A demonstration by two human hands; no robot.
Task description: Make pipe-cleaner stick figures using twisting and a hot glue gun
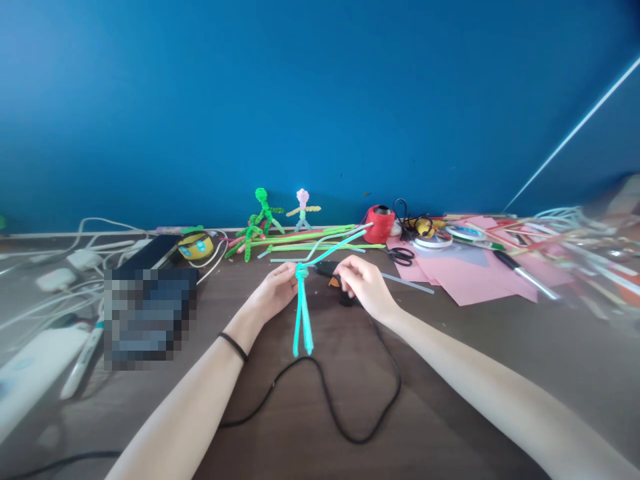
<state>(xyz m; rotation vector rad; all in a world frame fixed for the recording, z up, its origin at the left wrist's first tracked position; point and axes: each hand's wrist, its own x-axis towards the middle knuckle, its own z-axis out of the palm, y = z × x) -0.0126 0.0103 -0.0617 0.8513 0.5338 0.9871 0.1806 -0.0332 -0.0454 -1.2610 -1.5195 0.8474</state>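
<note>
A turquoise pipe cleaner figure (305, 317) hangs upright over the table, with a twisted knot at its top and two legs pointing down. My left hand (279, 288) is closed on it at the knot. From the knot, two long loose strands, one turquoise and one paler, slant up to the right. My right hand (364, 283) is curled with thumb and fingertips together, just right of the knot and below the strands. Whether anything is in its fingers is hidden. Behind that hand lies a black glue gun (327, 268) with an orange trigger, partly covered.
Two finished-looking pipe cleaner figures, one green (261, 196) and one pink-headed (303, 197), lean against the blue wall. Scissors (401, 256), a red spool (379, 228) and pink paper (470, 283) lie right. A black cable (345, 437) loops in front; white cables crowd the left.
</note>
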